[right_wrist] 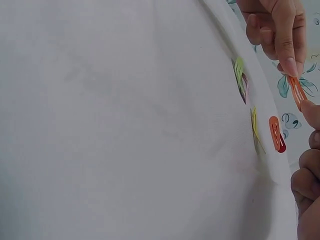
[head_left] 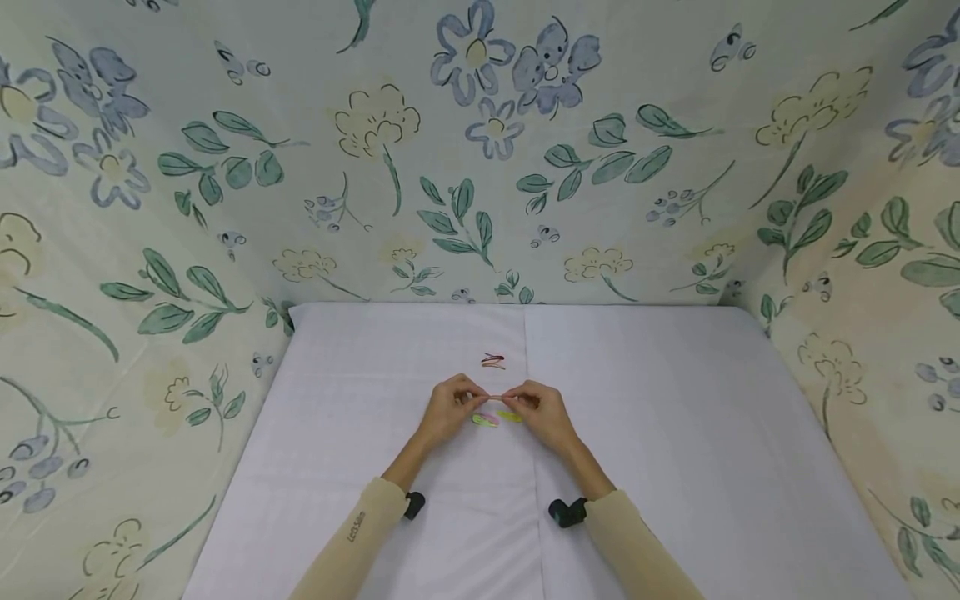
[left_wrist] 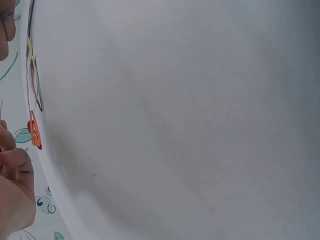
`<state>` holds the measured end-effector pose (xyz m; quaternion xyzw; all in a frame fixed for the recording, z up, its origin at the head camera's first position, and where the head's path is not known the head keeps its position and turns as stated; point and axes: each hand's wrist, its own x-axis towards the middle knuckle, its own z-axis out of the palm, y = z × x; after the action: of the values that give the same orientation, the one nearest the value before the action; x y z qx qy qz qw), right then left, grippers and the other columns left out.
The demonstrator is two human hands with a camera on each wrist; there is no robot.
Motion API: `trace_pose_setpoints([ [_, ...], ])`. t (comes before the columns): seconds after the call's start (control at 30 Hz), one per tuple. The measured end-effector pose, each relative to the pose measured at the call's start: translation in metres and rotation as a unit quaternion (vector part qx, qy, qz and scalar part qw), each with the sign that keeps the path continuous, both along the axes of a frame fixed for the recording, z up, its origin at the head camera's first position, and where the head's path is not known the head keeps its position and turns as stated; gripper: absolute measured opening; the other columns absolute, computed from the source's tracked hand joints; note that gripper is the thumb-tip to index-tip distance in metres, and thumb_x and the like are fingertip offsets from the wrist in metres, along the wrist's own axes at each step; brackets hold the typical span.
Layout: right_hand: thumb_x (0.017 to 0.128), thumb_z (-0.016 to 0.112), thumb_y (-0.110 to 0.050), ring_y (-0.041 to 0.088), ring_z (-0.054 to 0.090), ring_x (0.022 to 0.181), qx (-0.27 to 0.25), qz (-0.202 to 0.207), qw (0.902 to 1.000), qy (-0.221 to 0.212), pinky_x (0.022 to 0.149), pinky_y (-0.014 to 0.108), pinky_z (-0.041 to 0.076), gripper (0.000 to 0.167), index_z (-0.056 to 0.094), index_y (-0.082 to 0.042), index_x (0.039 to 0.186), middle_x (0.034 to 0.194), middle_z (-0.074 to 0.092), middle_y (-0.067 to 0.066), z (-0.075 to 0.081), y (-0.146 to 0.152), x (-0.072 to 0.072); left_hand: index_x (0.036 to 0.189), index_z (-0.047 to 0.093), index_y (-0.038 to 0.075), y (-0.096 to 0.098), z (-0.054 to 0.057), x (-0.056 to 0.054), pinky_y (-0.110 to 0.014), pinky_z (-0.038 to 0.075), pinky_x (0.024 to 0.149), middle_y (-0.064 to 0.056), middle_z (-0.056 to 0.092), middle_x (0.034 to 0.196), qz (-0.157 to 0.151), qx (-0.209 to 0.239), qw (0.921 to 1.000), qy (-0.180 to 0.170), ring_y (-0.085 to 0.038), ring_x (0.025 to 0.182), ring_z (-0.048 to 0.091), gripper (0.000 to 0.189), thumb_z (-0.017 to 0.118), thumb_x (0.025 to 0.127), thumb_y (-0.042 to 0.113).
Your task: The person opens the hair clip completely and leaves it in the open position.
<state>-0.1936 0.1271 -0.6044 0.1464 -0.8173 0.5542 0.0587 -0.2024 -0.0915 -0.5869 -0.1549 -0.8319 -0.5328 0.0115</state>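
An orange snap hair clip (right_wrist: pixel 298 95) is stretched between both hands above the white table. In the head view my left hand (head_left: pixel 453 406) pinches one end of it between thumb and forefinger, and my right hand (head_left: pixel 545 412) pinches the other. The right wrist view shows the left hand (right_wrist: pixel 281 32) above the clip and the right hand (right_wrist: pixel 309 170) at the frame's edge. Below the hands lie green and pink clips (head_left: pixel 485 421) and a yellow clip (head_left: pixel 510 416). Beyond them rest an orange clip (right_wrist: pixel 274 133) and a dark red clip (right_wrist: pixel 282 146), side by side.
A white cloth covers the table (head_left: pixel 675 433), with a seam running down its middle. Flower-printed fabric (head_left: pixel 450 167) hangs behind and on both sides. Dark wrist cameras (head_left: pixel 567 512) sit at the sleeve cuffs.
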Motion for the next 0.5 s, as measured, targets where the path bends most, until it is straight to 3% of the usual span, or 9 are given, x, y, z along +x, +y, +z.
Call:
trace_pose_setpoints([
  [0.17, 0.093, 0.078, -0.016, 0.003, 0.039, 0.057, -0.013, 0.002, 0.9998, -0.016, 0.051, 0.019, 0.031, 0.006, 0.079, -0.011, 0.095, 0.065, 0.047, -0.001, 0.005, -0.002, -0.001, 0.089, 0.078, 0.006, 0.002, 0.0, -0.001, -0.018, 0.043, 0.061, -0.008, 0.07, 0.089, 0.009, 0.01, 0.9999, 0.01, -0.007, 0.069, 0.053, 0.006, 0.078, 0.091, 0.011],
  [0.5, 0.095, 0.076, -0.015, 0.003, 0.034, 0.057, -0.024, 0.017, 0.9984, -0.049, 0.053, 0.019, 0.029, 0.006, 0.078, -0.011, 0.097, 0.064, 0.039, -0.004, 0.011, -0.001, -0.005, 0.085, 0.076, 0.008, 0.004, 0.006, -0.002, -0.018, 0.043, 0.062, -0.006, 0.069, 0.088, 0.015, 0.02, 0.9996, 0.015, -0.008, 0.07, 0.053, 0.006, 0.078, 0.09, 0.011],
])
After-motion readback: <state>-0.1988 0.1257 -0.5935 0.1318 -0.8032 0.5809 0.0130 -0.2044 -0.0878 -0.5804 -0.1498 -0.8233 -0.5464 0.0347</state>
